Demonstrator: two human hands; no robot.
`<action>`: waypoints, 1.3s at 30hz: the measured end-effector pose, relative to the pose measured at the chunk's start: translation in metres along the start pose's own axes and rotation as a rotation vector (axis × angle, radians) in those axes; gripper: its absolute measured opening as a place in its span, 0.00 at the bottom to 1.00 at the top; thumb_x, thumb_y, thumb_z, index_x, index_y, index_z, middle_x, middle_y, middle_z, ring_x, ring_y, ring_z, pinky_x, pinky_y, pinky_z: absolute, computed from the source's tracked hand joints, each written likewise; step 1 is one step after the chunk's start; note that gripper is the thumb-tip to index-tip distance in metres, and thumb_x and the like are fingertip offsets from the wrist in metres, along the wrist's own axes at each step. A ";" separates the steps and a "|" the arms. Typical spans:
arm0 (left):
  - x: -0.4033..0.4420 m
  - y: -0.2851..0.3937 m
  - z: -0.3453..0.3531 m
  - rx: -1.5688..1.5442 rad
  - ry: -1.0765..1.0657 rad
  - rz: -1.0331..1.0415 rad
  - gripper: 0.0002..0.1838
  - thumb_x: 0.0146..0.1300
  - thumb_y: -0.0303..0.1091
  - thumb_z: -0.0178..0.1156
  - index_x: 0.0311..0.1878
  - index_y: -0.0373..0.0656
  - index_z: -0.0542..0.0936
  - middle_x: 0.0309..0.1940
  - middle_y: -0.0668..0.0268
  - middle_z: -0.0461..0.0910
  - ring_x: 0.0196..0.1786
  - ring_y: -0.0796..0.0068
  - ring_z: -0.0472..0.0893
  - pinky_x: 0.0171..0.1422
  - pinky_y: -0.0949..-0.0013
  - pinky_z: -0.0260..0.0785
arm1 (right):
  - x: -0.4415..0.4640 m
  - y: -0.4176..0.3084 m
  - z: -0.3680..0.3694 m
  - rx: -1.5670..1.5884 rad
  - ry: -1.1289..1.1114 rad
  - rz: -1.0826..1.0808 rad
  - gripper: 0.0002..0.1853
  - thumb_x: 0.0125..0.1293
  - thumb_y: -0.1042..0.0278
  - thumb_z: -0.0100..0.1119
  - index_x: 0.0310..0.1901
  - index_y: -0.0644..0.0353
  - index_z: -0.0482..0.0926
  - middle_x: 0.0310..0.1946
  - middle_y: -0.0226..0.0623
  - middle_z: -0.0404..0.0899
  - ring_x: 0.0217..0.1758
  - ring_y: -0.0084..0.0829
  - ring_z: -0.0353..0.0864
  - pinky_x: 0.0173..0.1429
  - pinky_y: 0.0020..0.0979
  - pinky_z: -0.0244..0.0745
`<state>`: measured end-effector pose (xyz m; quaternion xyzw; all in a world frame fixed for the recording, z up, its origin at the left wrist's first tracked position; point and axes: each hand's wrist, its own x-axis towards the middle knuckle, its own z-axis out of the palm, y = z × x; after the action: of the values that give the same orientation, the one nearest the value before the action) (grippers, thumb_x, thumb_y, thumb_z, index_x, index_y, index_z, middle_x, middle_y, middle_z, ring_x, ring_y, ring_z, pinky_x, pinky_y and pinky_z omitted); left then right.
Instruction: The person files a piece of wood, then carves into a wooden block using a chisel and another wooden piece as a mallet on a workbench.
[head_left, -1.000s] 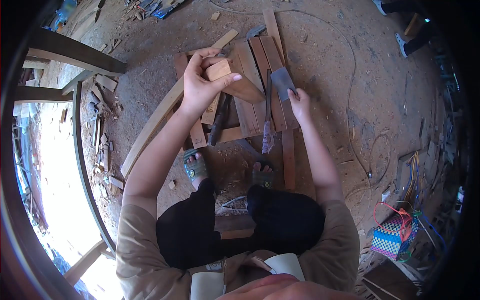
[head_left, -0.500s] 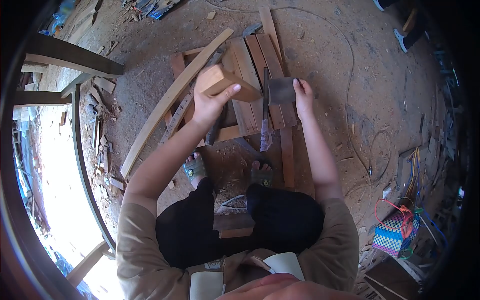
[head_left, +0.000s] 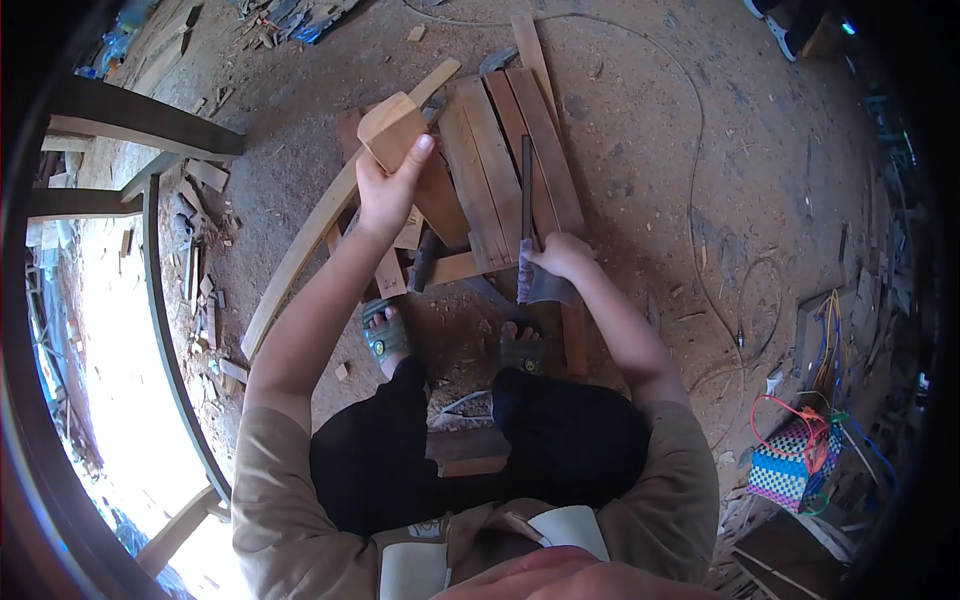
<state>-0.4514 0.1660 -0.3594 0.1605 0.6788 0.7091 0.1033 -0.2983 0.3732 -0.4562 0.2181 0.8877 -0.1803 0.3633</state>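
My left hand [head_left: 388,190] is closed on a wooden piece [head_left: 392,130] with a rounded end, raised above the left part of a low slatted wooden bench [head_left: 478,170]. My right hand [head_left: 563,257] is down at the near right of the bench, closed on a dark grey sheet that looks like sandpaper [head_left: 552,290]. Its fingertips are at the wrapped handle of a long dark file-like tool [head_left: 526,190], which lies along the slats. Whether they grip that handle too, I cannot tell.
A long curved wooden strip [head_left: 300,250] lies left of the bench. A wooden frame [head_left: 155,300] stands farther left. A cable [head_left: 700,150] runs over the dirt floor at the right, near a woven basket [head_left: 790,465]. Another person's feet [head_left: 785,40] show at the top right.
My left hand has moved left and tilted the wooden piece more upright. My right hand has come down toward me and left with the grey sheet, to the tool's wrapped handle.
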 end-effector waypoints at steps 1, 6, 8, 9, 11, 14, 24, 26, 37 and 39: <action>0.001 0.000 0.000 -0.021 0.018 -0.036 0.18 0.59 0.41 0.57 0.42 0.34 0.73 0.34 0.60 0.78 0.38 0.70 0.79 0.44 0.67 0.73 | -0.003 -0.005 0.002 -0.015 -0.022 0.004 0.29 0.52 0.39 0.55 0.36 0.63 0.79 0.38 0.46 0.79 0.43 0.43 0.79 0.46 0.39 0.73; 0.003 -0.011 -0.004 0.006 0.058 -0.068 0.18 0.59 0.43 0.57 0.39 0.34 0.73 0.32 0.59 0.78 0.35 0.70 0.79 0.40 0.67 0.74 | -0.005 -0.014 0.015 -0.014 0.015 0.018 0.25 0.51 0.43 0.57 0.37 0.60 0.79 0.38 0.45 0.79 0.43 0.42 0.79 0.45 0.38 0.73; 0.004 -0.010 -0.002 -0.029 0.069 -0.173 0.19 0.59 0.44 0.57 0.39 0.34 0.72 0.31 0.58 0.77 0.34 0.68 0.79 0.39 0.66 0.74 | 0.001 -0.010 0.021 0.046 0.048 0.008 0.23 0.51 0.46 0.58 0.38 0.60 0.79 0.38 0.44 0.79 0.42 0.42 0.79 0.45 0.38 0.73; 0.003 -0.011 -0.002 -0.029 0.074 -0.173 0.19 0.59 0.44 0.57 0.39 0.34 0.72 0.31 0.58 0.77 0.34 0.68 0.79 0.39 0.66 0.74 | 0.005 -0.008 0.025 0.043 0.046 0.005 0.23 0.51 0.46 0.58 0.38 0.60 0.79 0.38 0.44 0.79 0.42 0.42 0.79 0.45 0.38 0.73; 0.003 -0.013 -0.001 -0.091 0.075 -0.256 0.20 0.58 0.45 0.58 0.40 0.34 0.70 0.30 0.56 0.77 0.34 0.66 0.80 0.38 0.64 0.75 | 0.013 -0.003 0.031 0.092 0.063 0.019 0.23 0.49 0.44 0.60 0.35 0.58 0.81 0.36 0.43 0.80 0.41 0.42 0.79 0.45 0.38 0.73; 0.004 -0.025 -0.004 -0.101 0.110 -0.283 0.21 0.58 0.45 0.58 0.40 0.34 0.69 0.30 0.55 0.77 0.33 0.65 0.80 0.37 0.64 0.76 | 0.013 0.004 0.037 0.168 0.060 0.021 0.23 0.49 0.43 0.60 0.36 0.56 0.81 0.35 0.43 0.80 0.40 0.43 0.79 0.45 0.38 0.73; 0.005 -0.041 -0.011 -0.117 0.165 -0.343 0.24 0.56 0.46 0.60 0.42 0.34 0.68 0.31 0.55 0.77 0.33 0.64 0.79 0.37 0.64 0.75 | 0.010 0.011 0.063 0.303 0.053 0.067 0.29 0.48 0.38 0.59 0.32 0.62 0.81 0.31 0.46 0.80 0.37 0.45 0.80 0.42 0.38 0.72; 0.004 -0.044 -0.011 -0.104 0.184 -0.397 0.27 0.52 0.50 0.63 0.44 0.33 0.73 0.37 0.59 0.77 0.40 0.71 0.78 0.45 0.70 0.71 | 0.018 0.018 0.079 0.498 0.149 -0.131 0.25 0.48 0.45 0.63 0.30 0.65 0.80 0.27 0.45 0.80 0.31 0.40 0.81 0.38 0.34 0.72; 0.003 -0.057 -0.006 -0.026 0.206 -0.503 0.29 0.53 0.50 0.63 0.47 0.33 0.70 0.37 0.59 0.77 0.39 0.68 0.78 0.43 0.66 0.72 | -0.045 -0.033 0.038 1.059 0.308 -0.345 0.13 0.53 0.63 0.64 0.23 0.65 0.76 0.18 0.32 0.76 0.22 0.20 0.72 0.29 0.24 0.67; 0.006 -0.065 -0.007 -0.038 0.193 -0.538 0.28 0.55 0.50 0.61 0.48 0.34 0.68 0.35 0.58 0.76 0.37 0.67 0.78 0.42 0.63 0.73 | -0.049 -0.038 0.035 1.084 0.269 -0.419 0.13 0.53 0.63 0.63 0.23 0.65 0.75 0.18 0.32 0.75 0.22 0.20 0.71 0.28 0.25 0.66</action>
<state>-0.4641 0.1653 -0.4241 -0.0954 0.6902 0.6809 0.2257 -0.2672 0.3117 -0.4381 0.2138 0.7314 -0.6462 0.0410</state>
